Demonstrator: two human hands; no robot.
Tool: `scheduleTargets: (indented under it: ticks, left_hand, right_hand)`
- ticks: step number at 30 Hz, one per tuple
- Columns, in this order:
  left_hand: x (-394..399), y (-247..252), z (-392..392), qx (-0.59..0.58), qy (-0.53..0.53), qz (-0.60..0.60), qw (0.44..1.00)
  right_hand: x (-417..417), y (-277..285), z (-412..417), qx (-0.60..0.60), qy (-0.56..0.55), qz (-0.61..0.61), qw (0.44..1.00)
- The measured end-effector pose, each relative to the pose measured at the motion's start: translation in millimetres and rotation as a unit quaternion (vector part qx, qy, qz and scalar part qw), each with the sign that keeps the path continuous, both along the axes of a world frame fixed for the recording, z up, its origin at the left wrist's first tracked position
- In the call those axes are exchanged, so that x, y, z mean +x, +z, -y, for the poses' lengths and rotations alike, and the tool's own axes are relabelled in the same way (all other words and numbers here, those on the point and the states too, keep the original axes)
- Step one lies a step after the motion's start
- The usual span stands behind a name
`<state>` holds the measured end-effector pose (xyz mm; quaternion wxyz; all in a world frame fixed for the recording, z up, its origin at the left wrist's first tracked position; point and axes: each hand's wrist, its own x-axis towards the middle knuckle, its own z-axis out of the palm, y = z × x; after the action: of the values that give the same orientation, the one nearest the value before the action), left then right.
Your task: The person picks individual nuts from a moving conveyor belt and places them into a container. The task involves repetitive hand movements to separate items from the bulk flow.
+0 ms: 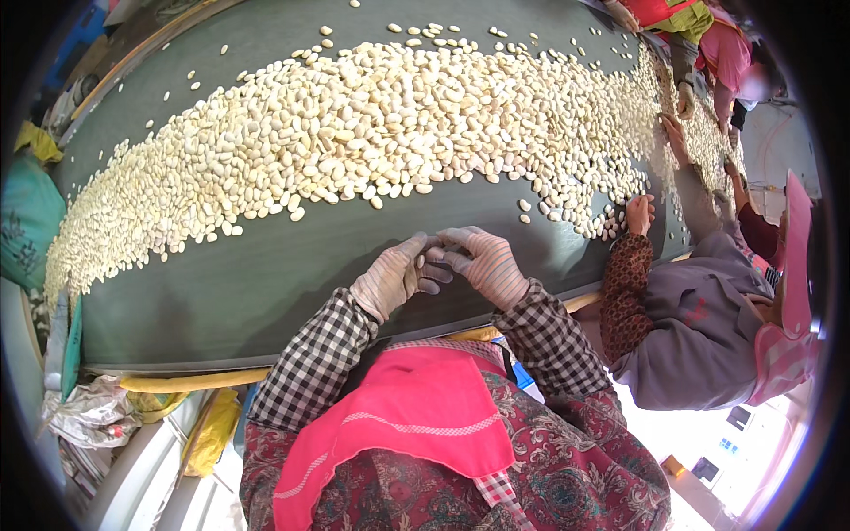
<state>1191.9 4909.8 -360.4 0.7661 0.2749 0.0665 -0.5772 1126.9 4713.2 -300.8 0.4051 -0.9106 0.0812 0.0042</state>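
My left hand [390,273], in a pale worn glove, is raised above the dark green conveyor belt [199,312] with its fingers curled. A small pale oval that looks like a white bean [420,261] shows between its thumb and fingers. My right hand [490,264], in a striped whitish glove, meets it, and the fingertips of both come together. What the right fingers hold, if anything, is hidden. Beyond both hands a broad, thick band of white beans [372,126] curves across the belt. A few stray beans [524,218] lie near the band's front edge.
To the right, a co-worker's hand [639,214] touches the beans; more people's arms reach over the belt farther along. A green sack [30,222] stands at the left end. Yellow padding [192,380] runs along the near edge, with plastic bags [93,411] below.
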Motion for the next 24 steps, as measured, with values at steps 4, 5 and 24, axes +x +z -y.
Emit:
scheduleTargets:
  ticks: [4,5,24]
  left_hand:
    - [2,-8,-16,0.053,-0.024,0.007,0.998]
    - [2,-10,-20,0.059,-0.023,0.008,0.998]
    - [14,-12,-114,0.098,0.033,-0.005,0.995]
  right_hand:
    - [6,4,46,-0.228,-0.121,-0.062,0.964]
    - [5,3,62,-0.314,-0.141,-0.031,0.939]
    - [122,-10,125,-0.371,-0.28,-0.096,0.88]
